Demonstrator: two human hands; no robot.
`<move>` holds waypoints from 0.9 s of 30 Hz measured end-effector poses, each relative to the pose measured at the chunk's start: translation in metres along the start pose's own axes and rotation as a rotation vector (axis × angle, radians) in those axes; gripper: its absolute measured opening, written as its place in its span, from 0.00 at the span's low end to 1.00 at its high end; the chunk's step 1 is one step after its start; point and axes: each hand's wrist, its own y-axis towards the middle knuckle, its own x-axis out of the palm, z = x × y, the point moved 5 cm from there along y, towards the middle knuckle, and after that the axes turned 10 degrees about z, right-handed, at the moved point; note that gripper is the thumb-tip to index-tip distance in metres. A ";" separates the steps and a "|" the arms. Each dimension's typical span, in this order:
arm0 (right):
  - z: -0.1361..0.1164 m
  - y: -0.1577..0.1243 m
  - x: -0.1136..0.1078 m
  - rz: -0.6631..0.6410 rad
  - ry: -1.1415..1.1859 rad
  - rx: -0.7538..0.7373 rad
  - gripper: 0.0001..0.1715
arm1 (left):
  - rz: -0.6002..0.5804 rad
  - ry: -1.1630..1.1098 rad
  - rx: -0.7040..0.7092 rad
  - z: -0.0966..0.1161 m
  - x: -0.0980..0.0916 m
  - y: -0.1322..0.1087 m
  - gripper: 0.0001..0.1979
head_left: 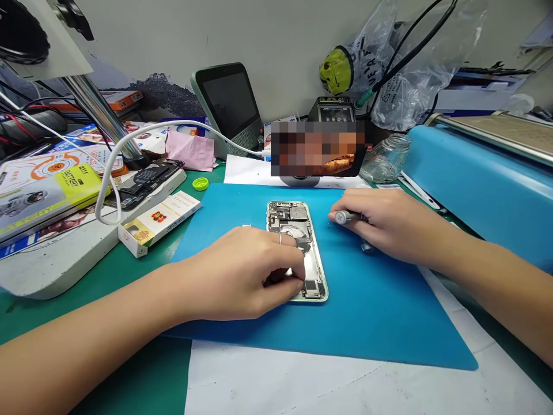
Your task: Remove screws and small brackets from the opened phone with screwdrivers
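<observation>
An opened phone (318, 271) with its inner parts bare lies face up on a blue mat (367, 323). My left hand (246, 271) rests over its left side, thumb and index fingertip pressed together above the lower half; whatever is between them, if anything, is too small to make out. A ring is on one finger. To the right of the phone, my right hand (384, 222) is curled round a slim silver-handled tool (343, 217), its round end pointing left. A second silver cylindrical piece (367, 247) shows beneath that hand, mostly hidden.
A propped phone (345, 164) with a partly blurred screen stands behind the mat, near a glass jar (386, 158). Left are a small white box (159, 222), a green cap (200, 184), a battery box (52, 199) and a white cable (103, 190). A blue machine (475, 184) stands right.
</observation>
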 end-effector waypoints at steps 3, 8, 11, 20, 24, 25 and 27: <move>-0.004 -0.001 -0.012 0.125 0.007 0.042 0.09 | 0.004 -0.007 0.011 0.000 0.000 0.000 0.06; -0.011 -0.006 -0.027 0.333 0.120 0.162 0.23 | 0.001 0.000 0.001 0.000 0.000 0.000 0.07; -0.009 -0.009 -0.028 0.448 0.201 0.284 0.28 | 0.003 0.000 -0.001 -0.001 0.000 0.000 0.06; -0.036 -0.011 -0.030 0.616 0.560 0.299 0.19 | 0.009 0.038 0.031 0.003 0.000 0.000 0.09; -0.036 -0.013 -0.020 0.595 0.611 0.357 0.15 | 0.032 0.079 0.075 0.004 0.001 -0.002 0.09; -0.035 -0.014 -0.018 0.607 0.620 0.358 0.15 | 0.034 0.085 0.083 0.004 0.001 -0.003 0.09; -0.031 -0.015 -0.016 0.630 0.632 0.362 0.16 | 0.035 0.093 0.097 0.003 0.002 -0.003 0.09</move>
